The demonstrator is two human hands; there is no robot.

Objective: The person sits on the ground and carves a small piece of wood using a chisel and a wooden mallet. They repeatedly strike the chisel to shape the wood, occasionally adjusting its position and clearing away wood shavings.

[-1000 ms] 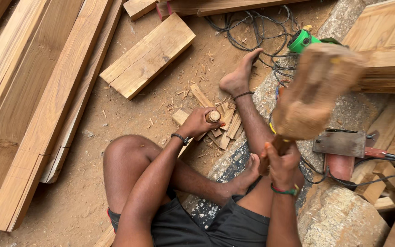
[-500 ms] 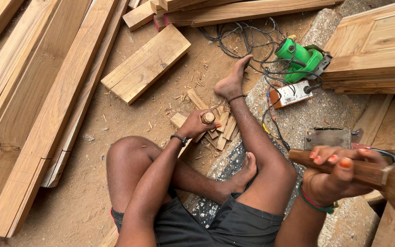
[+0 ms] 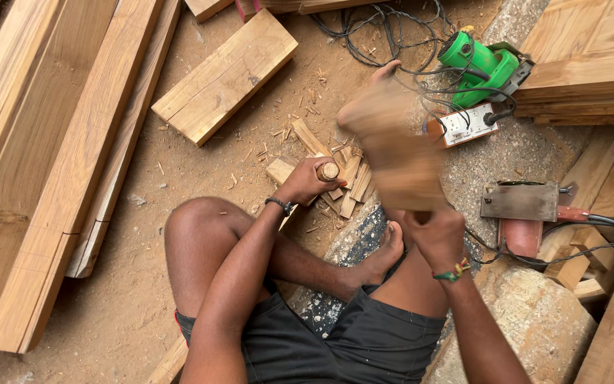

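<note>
Since the earlier frame the wooden mallet (image 3: 399, 167) has swung from the 4 o'clock edge to centre frame, now motion-blurred over the raised knee. The right hand (image 3: 436, 235) is clenched round its handle; the long axis runs from the fist toward 11 o'clock, head leading. The left hand (image 3: 307, 181) stays closed around a chisel (image 3: 327, 171), upright, butt end facing the camera, planted among wood offcuts (image 3: 346, 181) on the sandy ground (image 3: 143, 235).

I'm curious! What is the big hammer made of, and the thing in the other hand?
The mallet looks like bare, unpainted wood: pale brown, though blurred by motion. The tool in the left hand shows a round, tan wooden-looking handle end; the rest is hidden.
</note>
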